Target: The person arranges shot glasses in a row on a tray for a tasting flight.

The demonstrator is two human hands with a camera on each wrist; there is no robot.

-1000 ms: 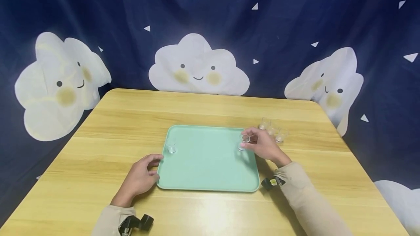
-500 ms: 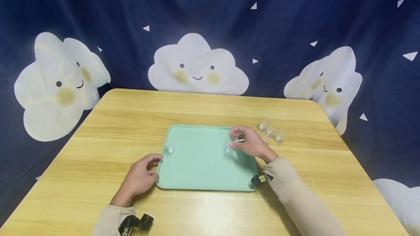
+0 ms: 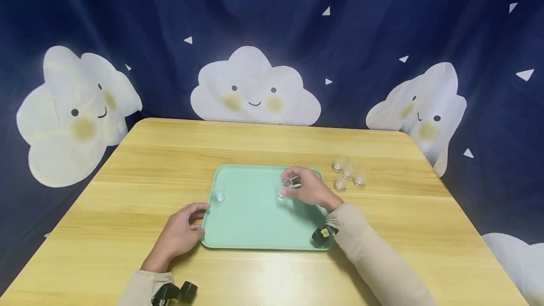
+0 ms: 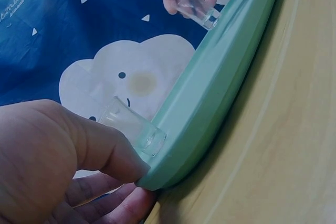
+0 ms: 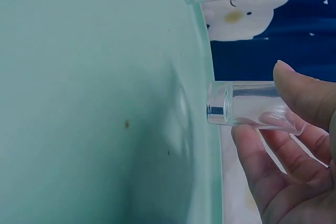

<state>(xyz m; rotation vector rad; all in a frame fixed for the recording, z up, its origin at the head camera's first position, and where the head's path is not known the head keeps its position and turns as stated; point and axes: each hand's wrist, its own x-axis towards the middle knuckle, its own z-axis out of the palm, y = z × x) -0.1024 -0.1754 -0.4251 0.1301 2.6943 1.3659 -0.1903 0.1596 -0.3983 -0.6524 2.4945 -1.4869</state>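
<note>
My right hand [image 3: 309, 188] holds a small clear shot glass [image 5: 254, 103] between thumb and fingers, upright over the right half of the mint-green tray [image 3: 255, 225]. Whether its thick base touches the tray cannot be told. A second shot glass [image 3: 219, 193] stands near the tray's left edge; in the left wrist view that glass [image 4: 149, 137] sits just past the thumb. With relaxed fingers, my left hand [image 3: 180, 231] rests against the tray's left rim, thumb and fingertips touching it from outside.
Several more shot glasses [image 3: 348, 170] stand grouped on the wooden table [image 3: 272, 273], beyond the tray's right edge. Behind the table hangs a dark blue curtain [image 3: 272, 22] with clouds on it. Each wrist carries a small black camera [image 3: 187, 292].
The right hand has carried its shot glass leftward, from the tray's right side toward the middle. The grouped glasses now show more fully. The left hand has stayed in place.
</note>
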